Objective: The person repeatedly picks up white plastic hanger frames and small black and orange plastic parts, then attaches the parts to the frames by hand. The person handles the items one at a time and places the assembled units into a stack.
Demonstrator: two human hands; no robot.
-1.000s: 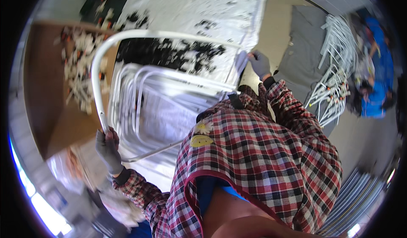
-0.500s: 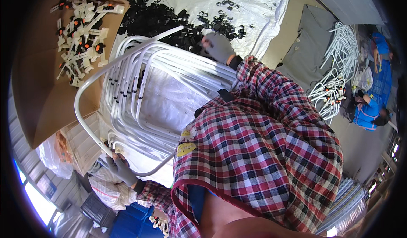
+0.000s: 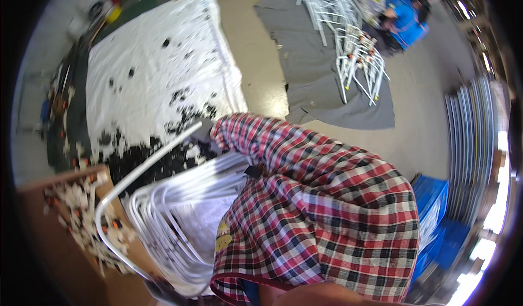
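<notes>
A white bent metal tube (image 3: 128,183) curves up from the lower left, held above a stack of similar tubes. My left hand (image 3: 159,291), in a grey glove at the lower edge, is closed round its lower part. The other end of the tube crosses in front of my right hand (image 3: 205,132), also grey-gloved, which is over the edge of the pile of small black parts (image 3: 144,156). That hand's fingers are hidden, so whether it grips anything does not show. Between my arms lies the stack of white bent tubes (image 3: 150,210).
An open cardboard box (image 3: 103,176) of white, black and orange fittings stands at left. A white sheet (image 3: 158,50) lies beyond the black parts. Farther off, more white tubes (image 3: 332,17) lie on grey cloth (image 3: 305,66), near a person in blue (image 3: 408,25). Blue crates (image 3: 433,197) stand at right.
The view has swung to the right and farther out. My right hand now sits behind the tube's upper end, where before it was apart from it. My left hand keeps hold of the tube.
</notes>
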